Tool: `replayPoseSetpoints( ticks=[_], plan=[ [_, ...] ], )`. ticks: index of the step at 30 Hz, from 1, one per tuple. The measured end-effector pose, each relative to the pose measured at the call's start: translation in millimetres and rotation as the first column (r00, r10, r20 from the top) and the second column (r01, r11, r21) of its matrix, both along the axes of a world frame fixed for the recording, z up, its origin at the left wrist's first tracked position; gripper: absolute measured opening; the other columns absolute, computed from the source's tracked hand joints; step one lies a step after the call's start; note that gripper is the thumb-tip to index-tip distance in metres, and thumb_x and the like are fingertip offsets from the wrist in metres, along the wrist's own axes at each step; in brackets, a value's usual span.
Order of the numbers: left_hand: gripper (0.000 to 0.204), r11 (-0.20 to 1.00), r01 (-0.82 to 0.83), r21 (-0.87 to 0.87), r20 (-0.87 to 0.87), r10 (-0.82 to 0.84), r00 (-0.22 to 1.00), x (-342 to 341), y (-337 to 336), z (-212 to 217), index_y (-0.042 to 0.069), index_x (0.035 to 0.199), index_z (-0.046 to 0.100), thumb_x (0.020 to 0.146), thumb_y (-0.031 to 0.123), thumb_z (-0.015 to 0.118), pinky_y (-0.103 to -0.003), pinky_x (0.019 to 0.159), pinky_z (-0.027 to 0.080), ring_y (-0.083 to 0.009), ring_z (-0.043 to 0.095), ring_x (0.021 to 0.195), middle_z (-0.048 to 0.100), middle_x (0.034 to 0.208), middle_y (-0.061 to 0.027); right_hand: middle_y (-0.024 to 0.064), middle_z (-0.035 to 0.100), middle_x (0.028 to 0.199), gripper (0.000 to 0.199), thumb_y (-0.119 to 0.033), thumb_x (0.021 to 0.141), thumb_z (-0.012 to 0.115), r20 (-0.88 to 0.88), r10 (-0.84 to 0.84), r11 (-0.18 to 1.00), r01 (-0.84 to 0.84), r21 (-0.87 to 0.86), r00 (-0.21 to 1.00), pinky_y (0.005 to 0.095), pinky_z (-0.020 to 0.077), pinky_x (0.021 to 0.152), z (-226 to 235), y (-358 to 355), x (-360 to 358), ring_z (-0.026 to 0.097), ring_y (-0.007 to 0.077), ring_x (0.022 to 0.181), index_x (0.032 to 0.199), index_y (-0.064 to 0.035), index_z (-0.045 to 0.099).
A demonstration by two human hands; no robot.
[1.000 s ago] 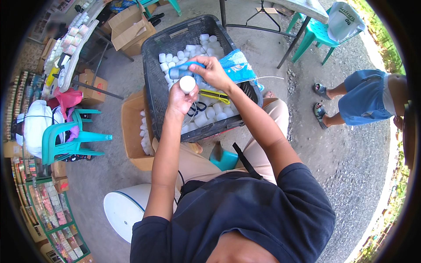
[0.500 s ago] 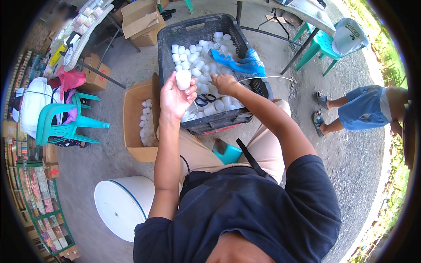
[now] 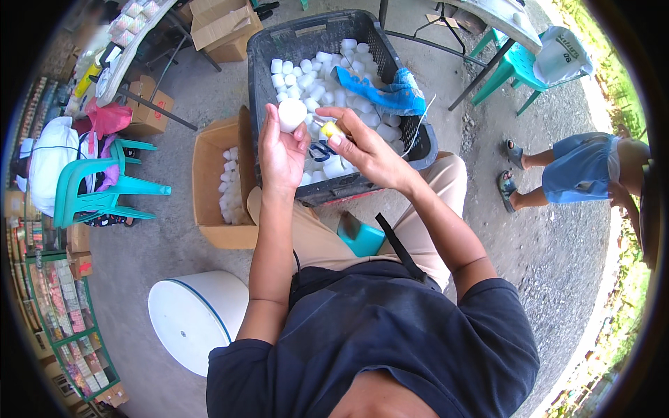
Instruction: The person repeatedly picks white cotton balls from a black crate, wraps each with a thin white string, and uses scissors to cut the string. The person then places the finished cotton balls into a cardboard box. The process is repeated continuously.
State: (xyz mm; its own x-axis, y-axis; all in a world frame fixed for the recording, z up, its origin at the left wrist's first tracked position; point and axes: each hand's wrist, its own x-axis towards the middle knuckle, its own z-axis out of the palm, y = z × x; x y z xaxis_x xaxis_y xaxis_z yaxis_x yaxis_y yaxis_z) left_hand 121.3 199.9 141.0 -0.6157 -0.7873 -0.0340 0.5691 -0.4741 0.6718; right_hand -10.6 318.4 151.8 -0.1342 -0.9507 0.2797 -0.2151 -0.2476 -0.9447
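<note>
Above the black crate (image 3: 279,42), the left hand (image 3: 282,157) pinches a small white bottle (image 3: 291,115) by its sides, fingers closed around it. It looks light, rigid and smooth, probably best gripped round the body. Its flat end faces the camera, long axis roughly toward the lens. The right hand (image 3: 366,150) grips a yellow-tipped tube (image 3: 327,127), lying level and pointing left at the bottle. A cardboard box (image 3: 209,174) sits beside the crate.
</note>
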Motion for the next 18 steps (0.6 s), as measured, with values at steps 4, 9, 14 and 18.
replayPoseSetpoints(
  ticks=[4, 9, 14, 18],
  plan=[
    [0.043, 0.999, 0.024, 0.025, -0.028, -0.023, 0.999, -1, 5, 5, 0.002, 0.104, 0.052, 0.100, 0.044, 0.042, -0.022, 0.050, 0.036, -0.0100, 0.045, 0.062, 0.056, 0.090, -0.0072, 0.0063, 0.052, 0.092, 0.034, -0.016, 0.095, 0.059, 0.463, -0.134, 0.970, 0.021, 0.240, 0.876, 0.0260, 0.0448, 0.067, -2, 2, 1, 0.052, 0.0112, 0.080, 0.119, -0.0067, 0.037],
    [0.047, 0.968, 0.121, 0.220, -0.176, -0.082, 0.981, 1, -4, -11, 0.001, 0.109, 0.049, 0.100, 0.046, 0.039, -0.022, 0.052, 0.038, -0.0114, 0.045, 0.064, 0.057, 0.096, -0.0126, 0.0191, 0.052, 0.111, 0.059, 0.004, 0.081, 0.060, 0.894, -0.142, 0.956, -0.176, 0.235, 0.425, 0.0383, 0.0552, 0.079, -19, 3, -16, 0.061, 0.0271, 0.098, 0.131, -0.0010, 0.028],
    [0.048, 0.967, 0.098, 0.236, -0.101, -0.076, 0.992, 5, -7, -24, 0.002, 0.109, 0.050, 0.098, 0.048, 0.040, -0.023, 0.053, 0.038, -0.0105, 0.045, 0.063, 0.057, 0.095, -0.0109, 0.0190, 0.053, 0.121, 0.055, 0.001, 0.086, 0.055, 0.970, -0.030, 0.938, -0.329, 0.111, 0.240, 0.0407, 0.0547, 0.090, -14, 15, -10, 0.061, 0.0259, 0.105, 0.136, 0.0028, 0.032],
    [0.046, 0.984, 0.089, 0.156, 0.001, -0.090, 0.996, 13, 2, -23, 0.004, 0.111, 0.051, 0.099, 0.047, 0.040, -0.022, 0.052, 0.037, -0.0097, 0.044, 0.063, 0.058, 0.095, -0.0091, 0.0222, 0.055, 0.123, 0.049, -0.010, 0.093, 0.054, 0.859, -0.013, 0.965, -0.218, 0.145, 0.513, 0.0351, 0.0556, 0.088, -16, 19, -5, 0.064, 0.0223, 0.096, 0.135, 0.0041, 0.032]
  ],
)
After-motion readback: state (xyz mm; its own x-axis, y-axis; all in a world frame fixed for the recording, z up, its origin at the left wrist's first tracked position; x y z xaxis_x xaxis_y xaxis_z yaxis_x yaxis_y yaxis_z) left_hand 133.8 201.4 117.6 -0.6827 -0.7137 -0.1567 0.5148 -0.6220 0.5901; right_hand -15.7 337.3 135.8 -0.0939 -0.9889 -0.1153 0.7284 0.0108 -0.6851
